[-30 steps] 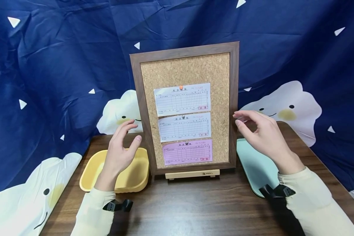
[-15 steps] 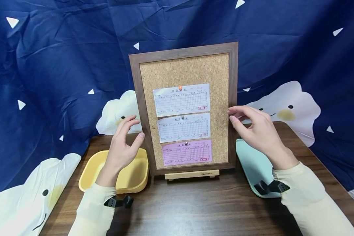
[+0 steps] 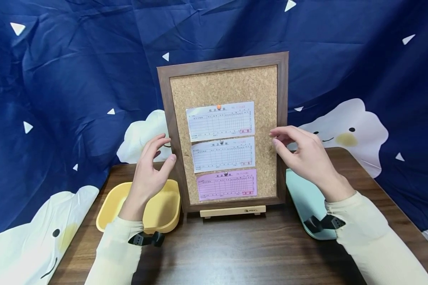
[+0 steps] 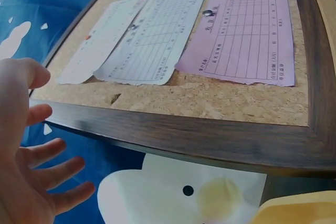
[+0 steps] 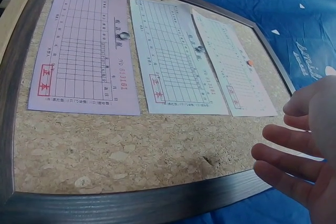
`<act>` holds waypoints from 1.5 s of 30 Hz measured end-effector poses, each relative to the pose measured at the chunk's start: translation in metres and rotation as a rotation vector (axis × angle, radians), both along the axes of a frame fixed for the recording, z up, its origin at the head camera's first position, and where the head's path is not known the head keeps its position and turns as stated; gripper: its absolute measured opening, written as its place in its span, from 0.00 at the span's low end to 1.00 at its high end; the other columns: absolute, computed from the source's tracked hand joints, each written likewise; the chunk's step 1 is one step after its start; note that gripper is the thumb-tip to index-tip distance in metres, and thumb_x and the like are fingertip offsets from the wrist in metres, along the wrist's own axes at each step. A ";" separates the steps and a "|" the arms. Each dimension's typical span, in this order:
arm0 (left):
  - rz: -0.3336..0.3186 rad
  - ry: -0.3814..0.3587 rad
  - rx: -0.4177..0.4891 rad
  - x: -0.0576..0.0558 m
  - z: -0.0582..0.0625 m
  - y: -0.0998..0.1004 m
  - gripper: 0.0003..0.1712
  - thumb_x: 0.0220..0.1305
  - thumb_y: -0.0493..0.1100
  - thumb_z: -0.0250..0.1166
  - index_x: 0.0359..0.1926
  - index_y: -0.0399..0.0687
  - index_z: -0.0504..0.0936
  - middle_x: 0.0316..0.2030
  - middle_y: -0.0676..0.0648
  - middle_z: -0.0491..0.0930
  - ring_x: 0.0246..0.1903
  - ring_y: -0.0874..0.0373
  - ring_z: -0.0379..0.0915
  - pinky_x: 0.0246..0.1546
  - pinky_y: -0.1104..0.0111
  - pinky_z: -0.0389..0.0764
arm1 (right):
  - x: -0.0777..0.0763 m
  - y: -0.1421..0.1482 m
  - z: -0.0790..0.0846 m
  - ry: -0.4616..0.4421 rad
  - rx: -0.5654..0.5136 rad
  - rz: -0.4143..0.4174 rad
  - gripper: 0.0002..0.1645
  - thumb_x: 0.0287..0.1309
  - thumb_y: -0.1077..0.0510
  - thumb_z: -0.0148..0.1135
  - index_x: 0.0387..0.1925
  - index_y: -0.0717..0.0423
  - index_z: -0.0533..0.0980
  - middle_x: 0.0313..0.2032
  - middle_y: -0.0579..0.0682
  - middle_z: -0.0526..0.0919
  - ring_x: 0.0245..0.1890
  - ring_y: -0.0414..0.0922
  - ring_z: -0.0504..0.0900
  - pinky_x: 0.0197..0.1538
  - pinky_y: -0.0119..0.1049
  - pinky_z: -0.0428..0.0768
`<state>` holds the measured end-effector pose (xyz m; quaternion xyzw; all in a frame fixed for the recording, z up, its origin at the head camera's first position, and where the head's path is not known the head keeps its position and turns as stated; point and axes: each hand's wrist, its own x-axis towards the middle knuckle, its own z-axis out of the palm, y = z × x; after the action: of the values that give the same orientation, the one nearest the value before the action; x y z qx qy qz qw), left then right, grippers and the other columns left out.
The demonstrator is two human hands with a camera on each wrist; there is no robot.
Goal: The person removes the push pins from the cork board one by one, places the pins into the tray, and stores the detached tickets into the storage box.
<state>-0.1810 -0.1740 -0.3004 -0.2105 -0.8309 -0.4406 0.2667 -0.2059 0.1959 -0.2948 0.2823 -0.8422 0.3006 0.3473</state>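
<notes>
A framed cork board (image 3: 224,85) stands upright at the middle of the table. Three receipt slips are pinned to it in a column: a white one (image 3: 214,122) under an orange pushpin (image 3: 219,107), a second white one (image 3: 214,156) and a pink one (image 3: 221,188), each of these under a metallic pin. My left hand (image 3: 148,174) hovers beside the board's left edge, fingers relaxed and holding nothing. On the other side my right hand (image 3: 304,154) is held before the right frame edge, fingertips over the cork, also holding nothing. Whether those fingertips touch the board I cannot tell.
A yellow tray (image 3: 164,198) sits left of the board, partly behind my left wrist. To the right lies a light-green tray (image 3: 306,194), under my right forearm. A wooden stand (image 3: 232,211) supports the board. Behind hangs a blue curtain (image 3: 75,79) with cloud prints.
My right hand has moved left, from beyond the frame edge to over the cork. The left hand has shifted slightly right and up, closer to the board. The slips stay as they were.
</notes>
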 end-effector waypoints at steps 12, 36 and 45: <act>-0.059 -0.043 0.048 -0.006 0.006 0.005 0.24 0.63 0.35 0.60 0.60 0.35 0.70 0.64 0.37 0.64 0.61 0.43 0.65 0.54 0.45 0.72 | -0.004 -0.004 0.003 -0.016 -0.008 -0.007 0.12 0.59 0.60 0.62 0.45 0.52 0.80 0.37 0.42 0.84 0.35 0.32 0.77 0.30 0.25 0.70; -0.114 -0.026 0.157 -0.046 -0.010 -0.004 0.23 0.66 0.42 0.60 0.61 0.47 0.71 0.66 0.51 0.62 0.64 0.55 0.63 0.58 0.55 0.72 | -0.019 -0.024 0.016 -0.046 -0.039 0.084 0.10 0.60 0.62 0.61 0.43 0.54 0.80 0.36 0.44 0.84 0.31 0.36 0.78 0.34 0.26 0.75; -0.133 -0.050 0.172 -0.029 0.018 0.010 0.23 0.64 0.35 0.59 0.60 0.35 0.69 0.67 0.37 0.58 0.65 0.45 0.61 0.58 0.47 0.69 | -0.025 -0.036 0.017 -0.034 -0.058 0.111 0.10 0.59 0.61 0.62 0.43 0.57 0.80 0.37 0.46 0.84 0.33 0.37 0.80 0.35 0.33 0.78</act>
<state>-0.2101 -0.1639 -0.2827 -0.2303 -0.7808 -0.5320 0.2331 -0.2306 0.1600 -0.2779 0.3133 -0.8219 0.3486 0.3237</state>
